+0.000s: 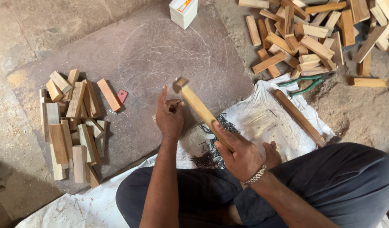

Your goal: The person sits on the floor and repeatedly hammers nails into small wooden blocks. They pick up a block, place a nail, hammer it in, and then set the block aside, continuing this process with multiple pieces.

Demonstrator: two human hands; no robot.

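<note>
Nailing is underway: the left hand (169,119) pinches a nail (176,104) upright, while the right hand (238,154) grips the raised hammer (197,105), needing a square strike.

The left hand (169,117) reaches forward, index finger straight, the other fingers pinched together. The right hand (237,153), wrist braceleted, is clenched in a fist.

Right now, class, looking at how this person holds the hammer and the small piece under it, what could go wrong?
1. The left hand pinches the small piece on the slab, right under the raised hammer; a stray blow could hit the fingers.
2. The loose nails lie heaped beside the knee, so they might prick a leg or hand.
3. The right hand grips the handle low, so aim may wander.
</note>
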